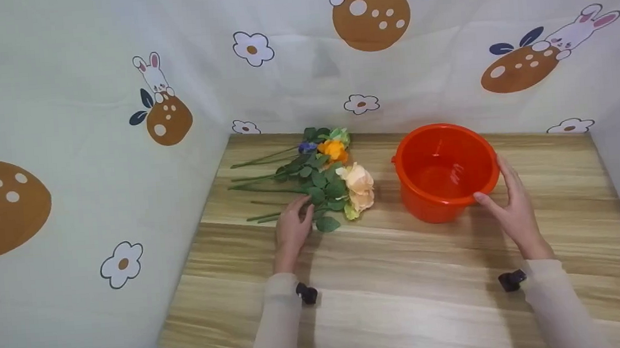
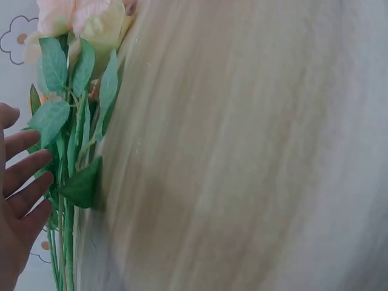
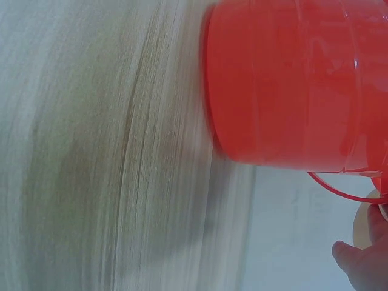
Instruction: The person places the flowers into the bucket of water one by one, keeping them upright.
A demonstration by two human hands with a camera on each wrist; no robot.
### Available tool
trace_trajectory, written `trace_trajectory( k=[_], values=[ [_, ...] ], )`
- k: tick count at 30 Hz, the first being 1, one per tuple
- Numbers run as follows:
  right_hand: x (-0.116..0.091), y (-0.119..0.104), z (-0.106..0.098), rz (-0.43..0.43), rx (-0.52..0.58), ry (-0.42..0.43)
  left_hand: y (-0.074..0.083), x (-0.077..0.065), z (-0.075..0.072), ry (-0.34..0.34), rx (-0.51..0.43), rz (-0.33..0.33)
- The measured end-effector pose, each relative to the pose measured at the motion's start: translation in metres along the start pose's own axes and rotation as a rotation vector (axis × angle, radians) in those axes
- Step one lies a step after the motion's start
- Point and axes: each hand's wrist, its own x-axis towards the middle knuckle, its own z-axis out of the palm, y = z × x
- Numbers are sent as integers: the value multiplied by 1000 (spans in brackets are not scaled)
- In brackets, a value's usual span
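A bunch of artificial flowers lies on the wooden table, with green stems (image 1: pixel 266 177) pointing left. Its heads are peach flowers (image 1: pixel 360 184), an orange flower (image 1: pixel 333 149) and a small purple flower (image 1: pixel 307 147). Beside the lower stems and leaves is my left hand (image 1: pixel 293 225); the left wrist view shows its fingers (image 2: pixel 27 173) extended and spread. A red bucket (image 1: pixel 434 208) stands upright to the right of the flowers. At its right rim my right hand (image 1: pixel 517 216) has thumb and fingers spread against the side. The right wrist view shows a thin red handle (image 3: pixel 339 193) near this hand.
The wooden table (image 1: pixel 386 295) meets fabric walls printed with rabbits and flowers at the back and both sides. Black devices (image 1: pixel 307 293) are strapped at both wrists.
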Motion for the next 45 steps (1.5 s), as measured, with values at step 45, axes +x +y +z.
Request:
trace_trajectory(
  k=[45],
  values=[
    [0,4,2,-5,13,19,-34,-5,-16,-37,175,-36]
  ],
)
